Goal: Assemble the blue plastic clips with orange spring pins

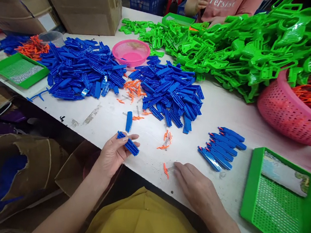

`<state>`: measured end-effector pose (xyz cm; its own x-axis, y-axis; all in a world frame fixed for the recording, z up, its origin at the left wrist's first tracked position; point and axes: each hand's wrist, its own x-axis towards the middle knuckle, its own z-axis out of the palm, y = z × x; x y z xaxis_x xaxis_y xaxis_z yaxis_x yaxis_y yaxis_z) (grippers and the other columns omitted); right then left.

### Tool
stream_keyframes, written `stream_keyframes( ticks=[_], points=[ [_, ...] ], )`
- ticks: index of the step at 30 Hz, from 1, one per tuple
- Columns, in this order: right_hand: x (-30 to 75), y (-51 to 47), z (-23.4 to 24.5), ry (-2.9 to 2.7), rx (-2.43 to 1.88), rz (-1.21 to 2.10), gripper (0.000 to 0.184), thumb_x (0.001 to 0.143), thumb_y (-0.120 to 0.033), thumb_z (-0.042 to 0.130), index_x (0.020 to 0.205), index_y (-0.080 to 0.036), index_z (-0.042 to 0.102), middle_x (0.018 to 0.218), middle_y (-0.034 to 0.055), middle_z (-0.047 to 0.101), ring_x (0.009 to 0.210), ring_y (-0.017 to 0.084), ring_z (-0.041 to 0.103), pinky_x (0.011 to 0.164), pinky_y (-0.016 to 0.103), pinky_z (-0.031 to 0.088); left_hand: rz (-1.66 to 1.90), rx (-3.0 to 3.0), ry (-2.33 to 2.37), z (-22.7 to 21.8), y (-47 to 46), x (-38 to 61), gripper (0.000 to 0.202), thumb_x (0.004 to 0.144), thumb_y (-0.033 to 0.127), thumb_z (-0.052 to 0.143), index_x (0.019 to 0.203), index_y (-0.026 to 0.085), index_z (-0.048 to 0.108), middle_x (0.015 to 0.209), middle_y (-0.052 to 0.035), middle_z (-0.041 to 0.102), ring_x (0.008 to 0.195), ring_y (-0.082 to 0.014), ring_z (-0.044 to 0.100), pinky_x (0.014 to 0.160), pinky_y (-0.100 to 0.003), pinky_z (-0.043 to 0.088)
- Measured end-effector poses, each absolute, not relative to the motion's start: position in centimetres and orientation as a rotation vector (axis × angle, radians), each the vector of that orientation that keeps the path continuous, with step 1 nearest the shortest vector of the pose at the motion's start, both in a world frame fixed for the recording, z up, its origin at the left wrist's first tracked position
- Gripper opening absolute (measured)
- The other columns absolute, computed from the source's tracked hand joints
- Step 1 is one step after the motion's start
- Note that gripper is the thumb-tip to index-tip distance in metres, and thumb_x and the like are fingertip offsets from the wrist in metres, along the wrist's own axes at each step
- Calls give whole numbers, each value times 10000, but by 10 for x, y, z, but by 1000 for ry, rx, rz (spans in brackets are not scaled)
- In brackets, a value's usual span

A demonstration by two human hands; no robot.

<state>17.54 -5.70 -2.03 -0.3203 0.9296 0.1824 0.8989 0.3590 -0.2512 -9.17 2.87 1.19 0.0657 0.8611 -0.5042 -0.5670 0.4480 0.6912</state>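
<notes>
Slanting over the near edge of the white table (pixel 145 163), a blue piece (pixel 128 143) is pinched between the thumb and fingers of the left hand (pixel 111 156). The right hand (pixel 195 183) is low at the tabletop, fingers together at the end of a spring (pixel 170 168) beside an orange part (pixel 165 171); whether they grip it, I cannot tell. Another blue piece (pixel 129 121) lies just beyond the left hand. Farther out are a blue heap (pixel 171 92), a pink basket (pixel 131 54) and piled green parts (pixel 235 47).
</notes>
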Motion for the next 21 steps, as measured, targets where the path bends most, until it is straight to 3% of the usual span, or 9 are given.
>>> stream_keyframes(
  ticks=[3,8,14,18,21],
  points=[
    [180,-60,-17,-2259,-1665,146,231,1011,-244,429,1117,-209,631,898,54,658,792,166,630,660,282,491,988,324,1034,8,9,-77,267,748,216,762,930,170,573,880,-85,761,722,-198,730,696,-303,570],
    [167,-43,-13,-2468,-1346,120,403,935,-42,388,1217,-220,614,1186,103,656,1052,240,561,848,378,482,858,345,1004,1,-15,-61,337,815,215,722,1109,171,565,865,-77,748,809,-233,740,753,-347,575],
    [163,-32,-17,-2548,-1344,155,200,974,-128,445,892,-191,616,877,69,648,804,197,537,685,322,436,856,155,951,3,-17,-54,228,924,313,569,1065,138,609,1054,-168,731,944,-294,729,869,-457,554],
    [165,-42,-25,-2371,-1445,44,176,999,-205,454,931,-194,616,864,67,651,794,192,554,700,326,434,864,77,943,2,-15,-48,265,935,336,547,1088,134,623,1104,-187,714,1021,-320,707,929,-497,522],
    [168,-53,-28,-2230,-1436,185,132,987,-238,495,959,-209,621,902,66,661,833,193,585,735,327,470,882,67,949,1,-15,-44,238,925,327,567,1061,141,627,1129,-185,706,1074,-323,686,943,-494,513]
  ],
)
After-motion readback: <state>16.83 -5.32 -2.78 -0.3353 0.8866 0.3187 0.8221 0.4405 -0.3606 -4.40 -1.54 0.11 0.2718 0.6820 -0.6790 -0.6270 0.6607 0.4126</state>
